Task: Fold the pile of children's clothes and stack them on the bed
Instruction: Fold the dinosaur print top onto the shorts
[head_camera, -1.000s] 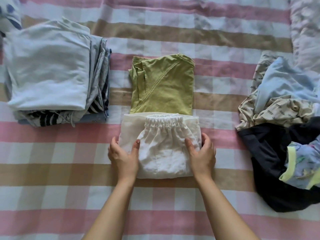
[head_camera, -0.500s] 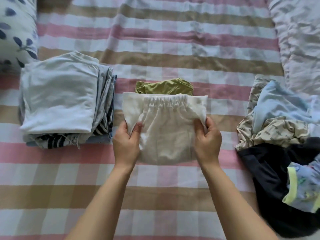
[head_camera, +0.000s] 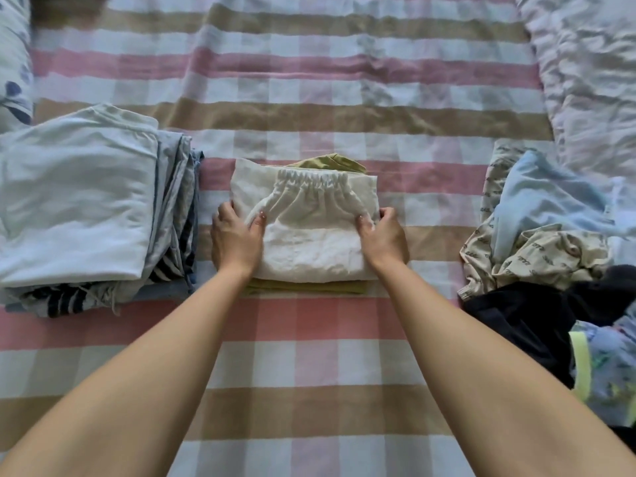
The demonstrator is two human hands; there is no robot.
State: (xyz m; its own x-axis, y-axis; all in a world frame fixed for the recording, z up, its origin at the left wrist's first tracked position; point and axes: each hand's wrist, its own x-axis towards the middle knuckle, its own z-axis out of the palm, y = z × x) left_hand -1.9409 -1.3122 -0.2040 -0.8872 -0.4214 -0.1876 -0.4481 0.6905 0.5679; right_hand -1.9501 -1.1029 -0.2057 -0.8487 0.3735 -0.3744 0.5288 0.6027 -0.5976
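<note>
Two hands | left hand and right hand pinch folded white shorts | atop green shirt

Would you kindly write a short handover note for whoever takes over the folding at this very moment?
Hands: left grip, a bare hand, pinches the left edge of the folded white shorts; right grip pinches the right edge.
Things: the shorts lie on the folded green top in the middle of the checked sheet.
Done: a tall folded stack sits to the left; the shorts and green top are folded.
Left: let go, then fold the unfolded pile on the right and stack it.
</note>
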